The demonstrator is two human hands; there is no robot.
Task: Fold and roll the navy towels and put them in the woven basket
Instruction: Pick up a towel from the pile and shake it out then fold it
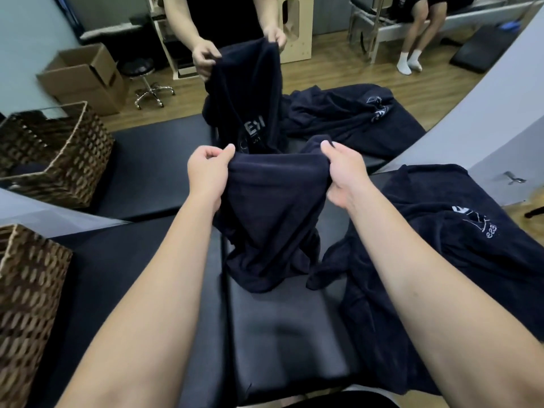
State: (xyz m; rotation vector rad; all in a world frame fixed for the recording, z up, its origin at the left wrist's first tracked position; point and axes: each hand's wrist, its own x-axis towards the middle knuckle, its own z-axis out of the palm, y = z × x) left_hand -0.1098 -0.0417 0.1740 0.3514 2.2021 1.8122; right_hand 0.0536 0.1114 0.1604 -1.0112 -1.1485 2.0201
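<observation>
I hold a navy towel [273,207] up over a black padded table [279,334]. My left hand [209,172] pinches its top edge on the left and my right hand [344,172] pinches the top edge on the right. The towel hangs bunched between them, and its lower end rests on the table. A pile of loose navy towels [456,237] with white logos lies on the table to the right. The woven basket [26,290] stands at the left edge of the table.
A mirror [485,119] stands just beyond the table. It reflects the basket, the towels and me holding the towel. In the reflection are also a cardboard box [85,78], a stool [144,78] and a seated person [418,33].
</observation>
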